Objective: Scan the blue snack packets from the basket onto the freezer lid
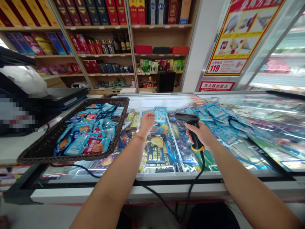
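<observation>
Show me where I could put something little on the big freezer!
The freezer looks bare on top between the basket and the left hand, and between that hand and the scanner. The bags there seem to be inside, underneath. It's crowded in the basket, with snack packets, and right of the right hand, with heaped blue packets.

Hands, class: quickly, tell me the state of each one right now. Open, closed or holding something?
Left hand: closed, holding a blue packet at its edge.
Right hand: closed, holding a scanner.
</observation>
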A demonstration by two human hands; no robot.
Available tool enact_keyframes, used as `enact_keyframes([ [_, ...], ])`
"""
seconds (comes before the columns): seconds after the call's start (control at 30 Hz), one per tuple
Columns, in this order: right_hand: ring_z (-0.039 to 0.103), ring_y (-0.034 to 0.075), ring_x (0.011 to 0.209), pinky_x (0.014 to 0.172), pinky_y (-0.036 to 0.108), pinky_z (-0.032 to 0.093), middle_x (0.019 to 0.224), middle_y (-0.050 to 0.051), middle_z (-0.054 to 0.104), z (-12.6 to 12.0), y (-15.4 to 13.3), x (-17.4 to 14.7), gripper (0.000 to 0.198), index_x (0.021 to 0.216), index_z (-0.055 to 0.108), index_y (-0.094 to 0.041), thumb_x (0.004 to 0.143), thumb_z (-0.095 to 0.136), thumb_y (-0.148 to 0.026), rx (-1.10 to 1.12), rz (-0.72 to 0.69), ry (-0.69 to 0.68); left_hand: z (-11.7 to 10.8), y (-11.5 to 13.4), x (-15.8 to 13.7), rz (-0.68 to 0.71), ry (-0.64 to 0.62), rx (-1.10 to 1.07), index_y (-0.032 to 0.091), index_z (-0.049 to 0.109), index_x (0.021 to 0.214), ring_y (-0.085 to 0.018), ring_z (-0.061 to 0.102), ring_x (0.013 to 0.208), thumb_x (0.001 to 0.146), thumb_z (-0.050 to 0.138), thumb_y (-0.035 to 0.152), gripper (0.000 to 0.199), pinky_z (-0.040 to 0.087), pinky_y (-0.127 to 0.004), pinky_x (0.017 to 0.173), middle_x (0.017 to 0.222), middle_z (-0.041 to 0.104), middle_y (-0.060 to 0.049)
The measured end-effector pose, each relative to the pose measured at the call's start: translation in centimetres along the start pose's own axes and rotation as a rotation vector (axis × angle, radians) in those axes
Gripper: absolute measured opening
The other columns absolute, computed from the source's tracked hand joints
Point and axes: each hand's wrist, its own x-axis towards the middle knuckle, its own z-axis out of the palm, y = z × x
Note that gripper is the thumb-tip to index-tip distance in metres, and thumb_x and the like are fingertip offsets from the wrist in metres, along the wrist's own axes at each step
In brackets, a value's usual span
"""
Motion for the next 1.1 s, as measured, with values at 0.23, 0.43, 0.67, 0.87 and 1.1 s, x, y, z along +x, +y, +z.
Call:
enact_keyframes([
  [0.23,0.054,0.013,0.04,0.041,0.027,0.042,0.062,-0.001,0.062,0.5,0.5,-0.6,0.036,0.088,0.057,-0.02,0.08,0.073,-0.051,-0.131,-0.074,-0.072,0.9,0.2,-0.4,-0.015,0.068,-0.121,0.019,0.06,0.107,-0.011,0.058,0.079,0.072,0.074,0.009,0.039,0.061,-0.04,0.08,0.087,0.053,0.001],
  [0.43,0.056,0.016,0.043,0.044,0.028,0.043,0.061,0.001,0.065,1.3,0.1,-1.1,0.029,0.092,0.063,-0.021,0.077,0.076,-0.042,-0.206,-0.068,-0.025,1.5,0.4,-1.1,0.031,0.001,-0.099,0.019,0.061,0.106,-0.012,0.061,0.08,0.076,0.067,0.01,0.032,0.061,-0.036,0.08,0.089,0.058,-0.002],
  [0.67,0.055,0.015,0.042,0.044,0.028,0.042,0.058,0.001,0.064,1.3,0.2,-1.1,0.029,0.078,0.058,-0.021,0.084,0.07,-0.047,-0.305,-0.126,-0.04,1.8,0.8,-1.5,0.059,-0.023,-0.091,0.02,0.057,0.103,-0.013,0.064,0.081,0.077,0.066,0.012,0.029,0.06,-0.037,0.082,0.089,0.06,-0.001],
  [0.87,0.054,0.015,0.04,0.045,0.028,0.043,0.053,0.0,0.061,1.1,0.3,-1.1,0.03,0.074,0.055,-0.022,0.086,0.067,-0.047,-0.314,-0.144,-0.032,1.8,1.0,-1.7,0.073,-0.035,-0.093,0.019,0.056,0.1,-0.013,0.062,0.08,0.075,0.068,0.011,0.028,0.06,-0.036,0.08,0.087,0.058,0.0],
  [1.1,0.054,0.014,0.038,0.041,0.027,0.043,0.057,0.0,0.063,1.2,0.4,-1.0,0.029,0.076,0.056,-0.022,0.082,0.071,-0.045,-0.236,-0.105,-0.007,1.9,0.7,-1.7,0.075,-0.04,-0.091,0.02,0.056,0.099,-0.013,0.063,0.082,0.075,0.069,0.014,0.028,0.059,-0.037,0.081,0.088,0.059,-0.001],
])
